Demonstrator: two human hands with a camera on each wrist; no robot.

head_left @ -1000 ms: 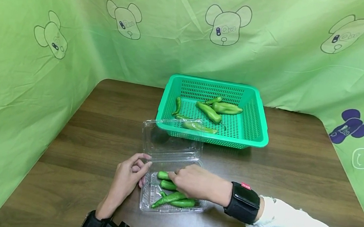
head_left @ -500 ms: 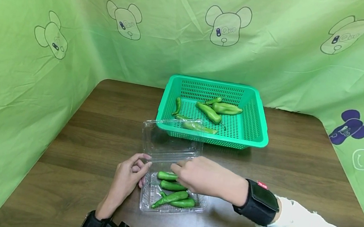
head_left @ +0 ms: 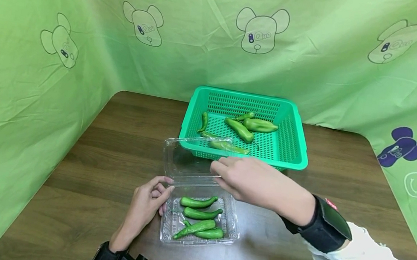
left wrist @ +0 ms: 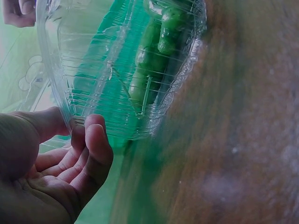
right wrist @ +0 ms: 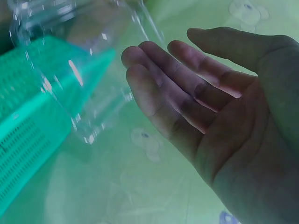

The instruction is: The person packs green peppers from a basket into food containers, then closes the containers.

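A clear plastic clamshell box [head_left: 231, 231] lies on the wooden table with several green peppers [head_left: 199, 214] in its tray. Its lid [head_left: 190, 158] stands upright at the back. My left hand [head_left: 148, 202] holds the box's left edge, thumb at the hinge corner and fingers curled against the wall; the left wrist view shows the same grip of the left hand [left wrist: 70, 154] on the box [left wrist: 93, 70]. My right hand [head_left: 243, 179] hovers above the tray, empty, its straight fingers reaching the lid's right side. The right wrist view shows the right hand's open palm [right wrist: 196, 102] beside the lid [right wrist: 84, 70].
A green plastic basket [head_left: 296, 135] with several more peppers [head_left: 249, 126] stands just behind the box, its front rim close to the lid. Green printed cloth [head_left: 48, 43] walls the table on the left, back and right. Bare wood [head_left: 114, 145] lies left of the box.
My right hand has left the peppers in the tray and risen back and to the right, up to the lid's edge. The left hand and box have stayed put.
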